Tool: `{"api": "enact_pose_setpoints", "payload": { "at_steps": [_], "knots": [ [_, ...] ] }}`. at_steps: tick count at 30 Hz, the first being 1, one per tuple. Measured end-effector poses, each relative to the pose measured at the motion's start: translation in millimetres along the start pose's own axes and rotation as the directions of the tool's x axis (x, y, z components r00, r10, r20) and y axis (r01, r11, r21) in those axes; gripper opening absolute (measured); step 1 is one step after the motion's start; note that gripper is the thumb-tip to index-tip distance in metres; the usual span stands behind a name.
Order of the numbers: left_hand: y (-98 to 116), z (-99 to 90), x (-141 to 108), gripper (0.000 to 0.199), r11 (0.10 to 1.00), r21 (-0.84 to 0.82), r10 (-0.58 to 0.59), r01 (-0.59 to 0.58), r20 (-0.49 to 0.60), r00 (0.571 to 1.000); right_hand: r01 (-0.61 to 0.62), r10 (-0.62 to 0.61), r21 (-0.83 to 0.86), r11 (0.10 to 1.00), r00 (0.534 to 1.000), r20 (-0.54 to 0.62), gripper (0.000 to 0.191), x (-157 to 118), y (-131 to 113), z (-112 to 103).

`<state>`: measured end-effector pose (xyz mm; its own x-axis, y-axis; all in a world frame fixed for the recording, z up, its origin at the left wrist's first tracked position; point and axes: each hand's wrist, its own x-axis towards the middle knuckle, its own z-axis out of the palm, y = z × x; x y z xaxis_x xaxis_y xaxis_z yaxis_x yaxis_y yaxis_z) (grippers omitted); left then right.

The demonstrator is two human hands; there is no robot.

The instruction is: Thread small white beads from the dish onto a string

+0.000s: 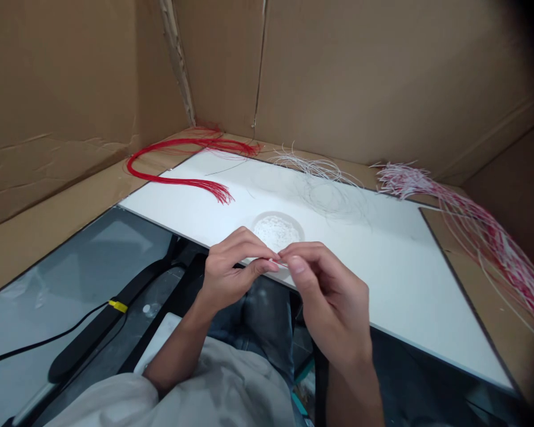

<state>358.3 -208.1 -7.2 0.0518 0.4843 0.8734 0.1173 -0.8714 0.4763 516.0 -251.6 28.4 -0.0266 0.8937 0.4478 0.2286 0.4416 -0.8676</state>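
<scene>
My left hand (234, 267) is pinched at the table's front edge, with a tiny white piece (272, 260) between thumb and forefinger. Fingertip to fingertip with it, my right hand (331, 296) pinches a thin red wire (283, 264). The wire's end meets the white piece, but whether it sits inside cannot be made out. Just beyond my fingers stands a shallow round dish (299, 224) holding many small white pieces (273, 231); my hands partly cover its near side.
A bundle of red wires (178, 178) curves across the table's (382, 261) back left. Loose white wires (315, 166) lie at the back. To the right runs a thick red-and-white wire bundle (485, 219). Cardboard walls (338, 71) enclose the back. A black bar with a yellow tag (118, 306) is at left.
</scene>
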Motion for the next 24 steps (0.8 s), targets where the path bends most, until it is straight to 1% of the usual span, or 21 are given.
{"api": "enact_pose_setpoints", "payload": {
  "at_steps": [3,5,8,10,12,14,16,18,20,24],
  "knots": [
    [-1.6,2.9,-2.8,0.005,0.993,-0.09,-0.082,0.079,-0.035,0.996,-0.063,0.062,-0.017,0.998,0.997,-0.05,0.019,-2.5,3.6,3.4],
    [-0.7,4.3,-4.4,0.003,0.975,-0.157,-0.164,0.156,-0.042,0.986,-0.042,0.035,-0.062,0.997,0.994,-0.105,0.017,-4.0,6.2,5.9],
    [3.2,5.1,-4.8,0.002,0.925,-0.257,-0.293,0.281,-0.009,0.956,0.093,-0.128,-0.185,0.978,0.975,-0.183,0.017,-5.0,9.8,8.6],
    [6.1,5.0,-3.9,0.002,0.887,-0.31,-0.35,0.343,0.035,0.936,0.188,-0.241,-0.26,0.947,0.952,-0.19,0.021,-4.8,11.8,9.4],
    [8.3,5.1,-2.8,0.004,0.858,-0.345,-0.38,0.381,0.072,0.922,0.259,-0.32,-0.304,0.917,0.931,-0.174,0.025,-4.5,13.5,9.5],
    [9.6,5.4,-2.1,0.007,0.84,-0.368,-0.397,0.399,0.086,0.914,0.305,-0.367,-0.319,0.898,0.917,-0.157,0.028,-4.2,14.7,9.5],
    [10.0,5.9,-1.7,0.01,0.831,-0.382,-0.403,0.405,0.088,0.911,0.321,-0.377,-0.314,0.894,0.916,-0.136,0.028,-3.8,14.9,9.8],
    [9.9,6.2,-1.9,0.013,0.837,-0.37,-0.402,0.402,0.082,0.912,0.315,-0.357,-0.298,0.901,0.929,-0.099,0.025,-3.1,14.0,10.4],
    [9.3,6.5,-2.3,0.014,0.864,-0.328,-0.383,0.381,0.063,0.922,0.287,-0.315,-0.276,0.917,0.947,-0.06,0.022,-2.2,12.3,11.2],
    [7.6,6.3,-3.9,0.014,0.925,-0.244,-0.295,0.29,0.02,0.955,0.23,-0.236,-0.198,0.953,0.972,-0.008,0.018,-0.7,9.2,11.6]
  ]
}}
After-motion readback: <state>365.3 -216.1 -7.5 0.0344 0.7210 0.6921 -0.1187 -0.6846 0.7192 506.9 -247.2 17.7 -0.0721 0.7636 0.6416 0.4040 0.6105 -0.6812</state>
